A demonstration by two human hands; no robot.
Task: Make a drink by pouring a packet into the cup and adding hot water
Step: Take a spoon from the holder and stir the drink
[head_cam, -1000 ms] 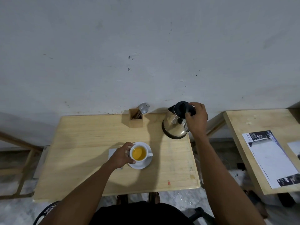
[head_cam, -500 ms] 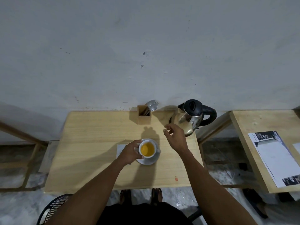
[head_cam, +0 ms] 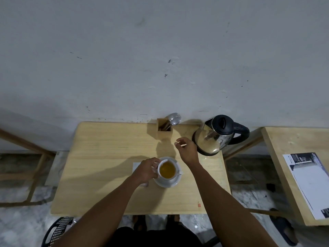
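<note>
Writing: the printed sheet (head_cam: pixel 308 182) on the second desk (head_cam: pixel 277 139) at the right carries dark print, too small to read; no brand can be read on any thing.
Desk: the desk (head_cam: pixel 106 166) is pale wood with a smooth top and stands against a grey, marked wall (head_cam: pixel 160 50).
Cup: the white round cup (head_cam: pixel 167 170) stands on a white saucer (head_cam: pixel 167 183) near the middle of the desk and holds an amber liquid.
Kettle: the kettle (head_cam: pixel 213 138) has a shiny metal body with a black lid and handle; it stands at the far right corner.
Holder: the square wooden holder (head_cam: pixel 164 128) keeps metal spoons (head_cam: pixel 173 119) upright.
Left hand: the left hand (head_cam: pixel 146 171) has its fingers curled around the left side of the cup, touching it.
Right hand: the right hand (head_cam: pixel 187 150) is in the air between cup and kettle, its fingers loosely bent and apart, holding nothing.
Paper: a white piece (head_cam: pixel 136 166) lies under the left hand; I cannot tell if it is the packet.
</note>
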